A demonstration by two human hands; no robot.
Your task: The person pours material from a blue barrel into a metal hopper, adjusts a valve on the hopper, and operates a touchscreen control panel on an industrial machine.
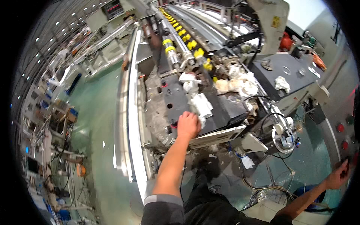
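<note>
Head view, far left: smooth, matte green floor (98,127).
Rail: long, straight, glossy white bar (134,112).
Plate: flat dark metal plate (177,100) with round holes, under the left hand.
Left hand: the left hand (188,125), fingers curled downward; cannot tell whether its grip is clenched or grasping.
Cloth: soft white folded cloth (201,105), just beyond those fingers.
Rags: crumpled, stained rags (238,85).
Tabletop: flat dark-grey tabletop (268,77).
Right hand: the right hand (336,176), fingers bent; cannot tell its grip.
Panel: grey panel (348,132) near it, with round red buttons (340,128).
</note>
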